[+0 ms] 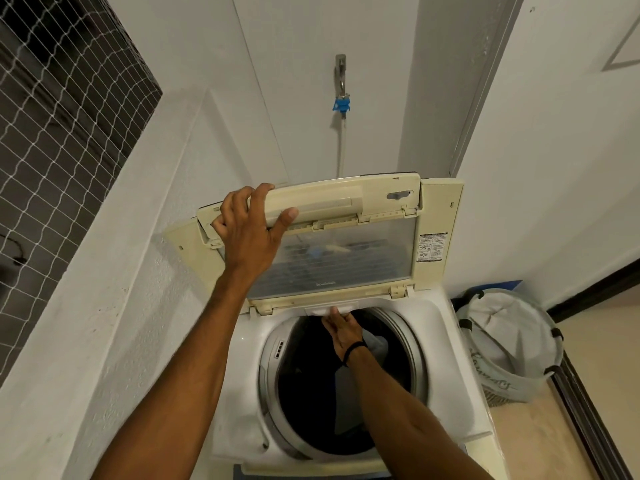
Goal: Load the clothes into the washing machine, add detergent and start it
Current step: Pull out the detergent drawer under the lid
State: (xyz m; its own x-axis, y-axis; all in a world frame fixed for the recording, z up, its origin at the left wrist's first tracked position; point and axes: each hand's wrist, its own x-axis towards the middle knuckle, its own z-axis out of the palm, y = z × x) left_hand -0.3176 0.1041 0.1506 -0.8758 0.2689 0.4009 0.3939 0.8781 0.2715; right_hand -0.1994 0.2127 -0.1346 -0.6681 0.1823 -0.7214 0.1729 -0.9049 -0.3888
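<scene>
Dark clothes (332, 393) lie in the drum below the right hand (341, 329), whose fingertips press the small white drawer at the rim, holding nothing, while the left hand (251, 230) clamps the raised lid (346, 251) above; a slip could drop the lid on that wrist.

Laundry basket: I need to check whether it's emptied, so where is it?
In the head view, the basket stands on the floor right of the washer, against the wall.
</scene>
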